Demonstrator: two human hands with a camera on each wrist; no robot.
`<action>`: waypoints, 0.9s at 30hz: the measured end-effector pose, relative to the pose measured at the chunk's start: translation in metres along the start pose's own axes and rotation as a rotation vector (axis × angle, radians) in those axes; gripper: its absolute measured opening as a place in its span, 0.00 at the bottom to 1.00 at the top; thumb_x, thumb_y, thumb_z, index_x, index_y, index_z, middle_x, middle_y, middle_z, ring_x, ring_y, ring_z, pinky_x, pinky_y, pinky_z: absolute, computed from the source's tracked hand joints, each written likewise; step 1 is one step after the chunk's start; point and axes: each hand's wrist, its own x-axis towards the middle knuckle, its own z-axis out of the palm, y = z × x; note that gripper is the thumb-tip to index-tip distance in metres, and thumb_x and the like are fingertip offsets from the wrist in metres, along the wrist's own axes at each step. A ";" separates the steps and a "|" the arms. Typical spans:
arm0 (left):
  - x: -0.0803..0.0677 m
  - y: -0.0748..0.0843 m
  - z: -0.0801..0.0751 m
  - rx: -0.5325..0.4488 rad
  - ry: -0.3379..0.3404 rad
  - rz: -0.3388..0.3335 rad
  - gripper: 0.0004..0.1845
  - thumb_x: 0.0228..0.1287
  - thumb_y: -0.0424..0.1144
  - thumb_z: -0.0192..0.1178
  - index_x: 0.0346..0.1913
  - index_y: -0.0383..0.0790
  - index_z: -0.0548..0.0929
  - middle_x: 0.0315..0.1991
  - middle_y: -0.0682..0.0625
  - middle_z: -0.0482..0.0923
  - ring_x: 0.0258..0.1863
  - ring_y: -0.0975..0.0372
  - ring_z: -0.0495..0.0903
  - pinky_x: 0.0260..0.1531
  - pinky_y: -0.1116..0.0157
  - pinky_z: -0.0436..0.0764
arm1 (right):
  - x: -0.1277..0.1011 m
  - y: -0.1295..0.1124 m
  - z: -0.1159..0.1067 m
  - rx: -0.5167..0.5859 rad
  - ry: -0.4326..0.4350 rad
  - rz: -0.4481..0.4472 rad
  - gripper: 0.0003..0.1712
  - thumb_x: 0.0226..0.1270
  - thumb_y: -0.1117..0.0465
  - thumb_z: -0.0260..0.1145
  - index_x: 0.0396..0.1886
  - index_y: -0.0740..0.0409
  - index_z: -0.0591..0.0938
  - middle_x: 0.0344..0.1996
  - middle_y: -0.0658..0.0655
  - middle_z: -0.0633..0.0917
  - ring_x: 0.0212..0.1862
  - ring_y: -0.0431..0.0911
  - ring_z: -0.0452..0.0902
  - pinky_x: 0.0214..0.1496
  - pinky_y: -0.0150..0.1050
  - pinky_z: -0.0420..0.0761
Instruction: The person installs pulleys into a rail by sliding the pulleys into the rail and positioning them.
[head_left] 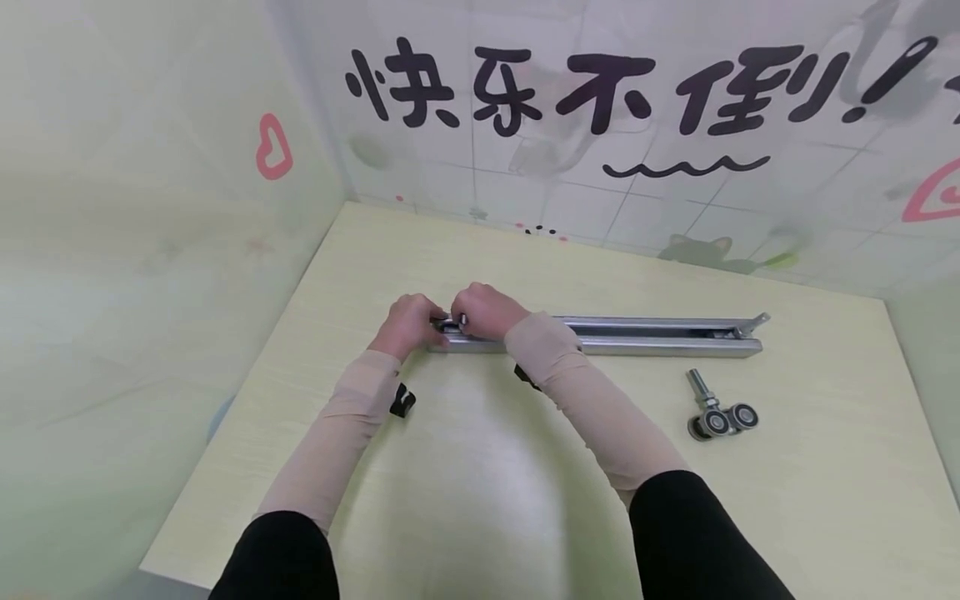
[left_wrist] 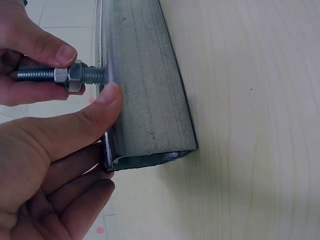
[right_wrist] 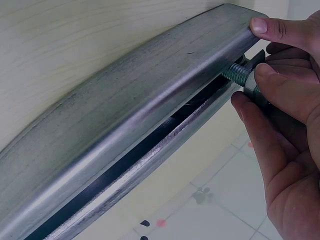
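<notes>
A long metal rail (head_left: 652,346) with a slot along one side lies across the table. My left hand (head_left: 408,327) grips its left end, the thumb pressed on the grey face in the left wrist view. A threaded bolt (left_wrist: 40,74) with nuts on it stands out of the slot near that end. My right hand (head_left: 487,311) pinches this bolt between thumb and fingers, right at the nuts (right_wrist: 252,85). Whatever the bolt joins to is hidden inside the rail. Another bolt (head_left: 753,323) juts from the slot at the rail's right end.
A roller trolley (head_left: 716,419) with wheels and an upright bolt lies on the table (head_left: 825,500), in front of the rail's right end. Behind the table rises a printed wall (head_left: 525,183), with another wall (head_left: 165,333) along the left side.
</notes>
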 end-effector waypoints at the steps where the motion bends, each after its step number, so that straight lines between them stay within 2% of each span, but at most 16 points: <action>1: 0.000 0.000 0.000 0.002 -0.001 -0.003 0.24 0.38 0.35 0.73 0.44 0.33 0.83 0.44 0.41 0.81 0.46 0.50 0.77 0.51 0.57 0.72 | -0.001 0.001 0.000 0.001 -0.002 0.001 0.11 0.49 0.74 0.61 0.32 0.62 0.86 0.31 0.54 0.85 0.34 0.44 0.78 0.39 0.33 0.78; 13: -0.001 0.001 -0.003 0.000 -0.025 -0.048 0.26 0.38 0.36 0.73 0.46 0.33 0.81 0.48 0.42 0.79 0.49 0.50 0.76 0.54 0.56 0.70 | -0.010 0.010 -0.005 0.010 -0.049 0.044 0.11 0.51 0.72 0.63 0.34 0.61 0.86 0.35 0.54 0.85 0.38 0.45 0.78 0.45 0.35 0.77; 27: 0.001 0.001 -0.001 -0.018 -0.033 -0.065 0.26 0.38 0.35 0.73 0.46 0.33 0.81 0.49 0.42 0.79 0.50 0.50 0.75 0.54 0.56 0.71 | -0.016 0.016 -0.006 0.034 -0.053 0.044 0.10 0.52 0.73 0.63 0.34 0.61 0.86 0.35 0.55 0.85 0.37 0.44 0.78 0.43 0.35 0.78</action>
